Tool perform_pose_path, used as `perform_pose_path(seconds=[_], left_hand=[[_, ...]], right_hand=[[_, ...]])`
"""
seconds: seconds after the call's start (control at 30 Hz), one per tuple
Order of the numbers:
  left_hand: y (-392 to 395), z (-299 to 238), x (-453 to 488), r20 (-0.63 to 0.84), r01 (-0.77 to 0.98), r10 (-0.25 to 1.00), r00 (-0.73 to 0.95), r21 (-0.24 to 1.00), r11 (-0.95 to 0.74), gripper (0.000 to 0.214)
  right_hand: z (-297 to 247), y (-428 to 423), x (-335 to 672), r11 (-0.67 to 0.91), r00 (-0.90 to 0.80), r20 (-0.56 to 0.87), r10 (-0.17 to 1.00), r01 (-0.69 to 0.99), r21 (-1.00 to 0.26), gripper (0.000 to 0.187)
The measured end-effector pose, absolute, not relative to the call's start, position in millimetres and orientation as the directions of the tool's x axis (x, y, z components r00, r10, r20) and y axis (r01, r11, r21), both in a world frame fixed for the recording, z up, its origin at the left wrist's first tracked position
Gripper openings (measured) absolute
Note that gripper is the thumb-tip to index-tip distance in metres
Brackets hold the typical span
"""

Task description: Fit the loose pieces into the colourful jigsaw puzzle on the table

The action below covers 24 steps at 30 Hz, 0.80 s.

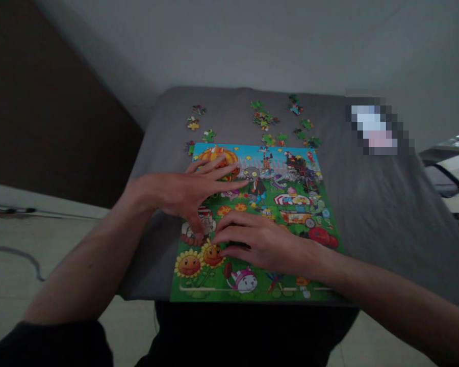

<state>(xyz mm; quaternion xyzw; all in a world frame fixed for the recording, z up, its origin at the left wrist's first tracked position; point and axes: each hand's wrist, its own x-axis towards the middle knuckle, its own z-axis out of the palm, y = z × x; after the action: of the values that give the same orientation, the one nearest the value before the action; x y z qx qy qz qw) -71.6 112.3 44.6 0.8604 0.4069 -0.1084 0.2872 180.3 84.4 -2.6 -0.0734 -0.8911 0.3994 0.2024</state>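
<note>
The fingers [218,171] of the left hand [179,196] are spread wide and hold nothing, stretched over a cartoon pumpkin in the upper part of a jigsaw puzzle [290,214]. Its thumb [197,228] points down toward the puzzle's middle. The fingers [233,235] of the right hand [268,243] lie lightly curled on the puzzle beside a cartoon sunflower [212,254]; whether they pinch a piece cannot be told. Both forearms reach in from the lower corners, and a dark sleeve [42,346] covers the left elbow.

The assembled puzzle, bright with green grass and blue sky, lies flat on a grey cloth [367,204], its near edge at the cloth's edge. Small loose puzzle pieces [263,120] lie scattered beyond its far edge. A pixelated object [373,125] sits on the cloth to the right.
</note>
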Motion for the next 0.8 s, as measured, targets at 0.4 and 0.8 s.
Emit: perform_pose_path(seconds=[0.4,0.8], left_hand=[[112,39,-73,-0.424,0.768,0.641,0.639,0.387,-0.51,0.138],[112,36,-76,-0.395,0.767,0.661,0.639,0.389,-0.509,0.137]], right_hand=[[4,89,184,0.62,-0.878,0.328,0.348,-0.046,-0.784,0.016],[8,97,193,0.643,-0.946,0.177,0.273,0.042,-0.764,0.01]])
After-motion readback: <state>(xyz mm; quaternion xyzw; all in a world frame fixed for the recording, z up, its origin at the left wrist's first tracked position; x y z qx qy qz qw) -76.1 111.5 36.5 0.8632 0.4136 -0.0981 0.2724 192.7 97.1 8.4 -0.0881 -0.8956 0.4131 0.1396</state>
